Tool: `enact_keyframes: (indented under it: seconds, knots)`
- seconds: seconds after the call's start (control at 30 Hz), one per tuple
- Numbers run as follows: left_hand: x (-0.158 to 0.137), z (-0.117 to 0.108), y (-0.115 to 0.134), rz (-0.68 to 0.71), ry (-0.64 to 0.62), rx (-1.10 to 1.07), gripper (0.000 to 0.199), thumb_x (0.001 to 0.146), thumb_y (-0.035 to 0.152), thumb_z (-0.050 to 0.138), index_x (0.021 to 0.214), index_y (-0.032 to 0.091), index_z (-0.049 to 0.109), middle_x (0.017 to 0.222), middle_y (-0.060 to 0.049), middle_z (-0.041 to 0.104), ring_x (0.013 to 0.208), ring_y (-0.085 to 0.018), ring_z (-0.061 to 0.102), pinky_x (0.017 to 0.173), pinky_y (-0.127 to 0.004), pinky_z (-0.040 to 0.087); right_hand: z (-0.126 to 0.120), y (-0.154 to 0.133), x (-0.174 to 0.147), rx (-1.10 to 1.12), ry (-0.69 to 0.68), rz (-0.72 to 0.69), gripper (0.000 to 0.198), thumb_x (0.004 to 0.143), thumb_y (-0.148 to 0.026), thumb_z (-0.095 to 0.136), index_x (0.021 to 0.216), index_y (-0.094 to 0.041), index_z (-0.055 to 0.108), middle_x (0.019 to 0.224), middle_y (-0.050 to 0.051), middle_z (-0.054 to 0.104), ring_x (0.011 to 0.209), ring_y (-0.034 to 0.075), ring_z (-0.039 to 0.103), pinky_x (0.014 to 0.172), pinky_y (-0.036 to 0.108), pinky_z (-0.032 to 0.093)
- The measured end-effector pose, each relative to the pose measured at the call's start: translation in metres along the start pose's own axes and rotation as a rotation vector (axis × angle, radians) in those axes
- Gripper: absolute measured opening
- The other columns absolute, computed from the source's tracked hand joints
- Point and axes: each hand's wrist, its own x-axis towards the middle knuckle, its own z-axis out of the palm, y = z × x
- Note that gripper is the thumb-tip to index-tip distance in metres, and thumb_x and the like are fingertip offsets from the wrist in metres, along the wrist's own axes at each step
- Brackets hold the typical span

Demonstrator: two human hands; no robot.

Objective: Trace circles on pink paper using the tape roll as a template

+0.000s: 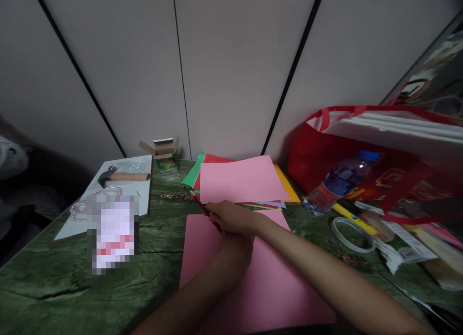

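My right hand (229, 216) is closed around a slim dark-red pencil or pen (201, 204) that slants up to the left. Against it, just below and partly covered, lies my left hand (237, 250); its fingers are hidden. Both hands are over a large pink sheet (217, 306) lying flat near the front. Just beyond them rests another pink sheet (240, 178), on top of a loose stack of coloured papers (195, 173) in green, red, orange and other colours.
Left: a hammer (130, 176) and beads (114, 192) on a white board (125, 163), a small open box (166, 163), and a blurred-out item (115, 224). Right: a water bottle (340, 183), a red bag (307, 151), a tape roll (336, 234), scissors (415, 299). Behind stands a wall (231, 74).
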Motion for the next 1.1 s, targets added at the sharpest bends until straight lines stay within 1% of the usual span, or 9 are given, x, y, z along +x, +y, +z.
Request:
enact_keyframes:
  seconds: [0.1, 0.17, 0.27, 0.47, 0.6, 0.73, 0.9, 1.03, 1.1]
  knots:
    - [-0.002, -0.012, -0.002, 0.054, -0.056, 0.031, 0.048, 0.075, 0.0, 0.054, 0.123, 0.006, 0.052, 0.114, -0.021, 0.059, 0.102, -0.034, 0.057, 0.088, -0.052, 0.044, 0.0, 0.007, 0.006, 0.04, 0.042, 0.042, 0.009, 0.089, -0.017, 0.047, 0.091, -0.018, 0.055, 0.074, 0.003, 0.063, 0.063, 0.016, 0.055, 0.054, 0.023, 0.031]
    - [-0.003, -0.02, -0.002, 0.085, -0.07, 0.045, 0.057, 0.074, 0.002, 0.052, 0.13, 0.008, 0.046, 0.122, -0.023, 0.055, 0.109, -0.037, 0.053, 0.091, -0.057, 0.039, -0.001, 0.012, 0.008, 0.073, 0.063, 0.069, 0.011, 0.09, -0.016, 0.043, 0.093, -0.019, 0.054, 0.069, 0.001, 0.063, 0.058, 0.014, 0.055, 0.053, 0.022, 0.033]
    - [-0.002, -0.028, -0.002, 0.108, -0.115, 0.101, 0.059, 0.075, 0.005, 0.05, 0.133, 0.007, 0.042, 0.126, -0.026, 0.051, 0.113, -0.041, 0.049, 0.091, -0.061, 0.035, -0.002, 0.02, 0.01, 0.114, 0.12, 0.106, 0.011, 0.091, -0.017, 0.042, 0.095, -0.019, 0.053, 0.069, 0.001, 0.064, 0.059, 0.014, 0.057, 0.054, 0.022, 0.037]
    - [0.0, -0.029, 0.0, 0.112, -0.197, 0.206, 0.051, 0.078, 0.009, 0.049, 0.129, 0.004, 0.046, 0.118, -0.026, 0.056, 0.112, -0.039, 0.05, 0.089, -0.051, 0.038, -0.001, 0.04, 0.011, 0.15, 0.296, 0.161, 0.013, 0.089, -0.014, 0.044, 0.097, -0.019, 0.053, 0.08, 0.003, 0.065, 0.066, 0.015, 0.058, 0.06, 0.023, 0.04]
    - [0.001, -0.035, -0.001, 0.109, -0.239, 0.216, 0.05, 0.08, 0.013, 0.049, 0.129, 0.003, 0.046, 0.117, -0.027, 0.056, 0.109, -0.038, 0.051, 0.086, -0.047, 0.039, -0.002, 0.054, 0.008, 0.176, 0.399, 0.192, 0.012, 0.088, -0.012, 0.045, 0.094, -0.019, 0.053, 0.074, 0.002, 0.064, 0.066, 0.015, 0.058, 0.062, 0.024, 0.041]
    - [0.003, -0.041, -0.001, 0.122, -0.263, 0.228, 0.052, 0.078, 0.011, 0.05, 0.129, 0.004, 0.045, 0.118, -0.026, 0.056, 0.108, -0.037, 0.052, 0.086, -0.047, 0.04, -0.003, 0.067, -0.001, 0.228, 0.477, 0.224, 0.011, 0.088, -0.013, 0.045, 0.094, -0.02, 0.052, 0.069, 0.0, 0.062, 0.06, 0.014, 0.059, 0.06, 0.023, 0.041]
    - [0.002, -0.039, -0.001, 0.113, -0.225, 0.227, 0.046, 0.079, 0.01, 0.047, 0.125, 0.007, 0.049, 0.113, -0.023, 0.058, 0.107, -0.036, 0.053, 0.088, -0.047, 0.039, -0.006, 0.084, -0.029, 0.323, 0.589, 0.267, 0.006, 0.086, -0.024, 0.047, 0.088, -0.019, 0.051, 0.065, 0.0, 0.061, 0.059, 0.016, 0.059, 0.06, 0.026, 0.044]
    - [-0.001, -0.038, -0.004, 0.136, -0.171, 0.188, 0.044, 0.079, 0.009, 0.046, 0.123, 0.007, 0.05, 0.112, -0.022, 0.057, 0.106, -0.034, 0.052, 0.087, -0.047, 0.039, -0.004, 0.095, -0.08, 0.46, 0.702, 0.309, 0.03, 0.084, -0.05, 0.047, 0.076, -0.021, 0.049, 0.063, 0.0, 0.06, 0.058, 0.016, 0.059, 0.06, 0.028, 0.047]
    - [-0.001, -0.041, -0.005, 0.13, -0.144, 0.14, 0.041, 0.079, 0.007, 0.046, 0.12, 0.006, 0.052, 0.111, -0.022, 0.058, 0.103, -0.033, 0.053, 0.086, -0.045, 0.041, 0.002, 0.097, -0.114, 0.662, 0.876, 0.383, 0.041, 0.071, -0.059, 0.063, 0.064, -0.021, 0.049, 0.061, -0.001, 0.059, 0.059, 0.015, 0.057, 0.062, 0.027, 0.047]
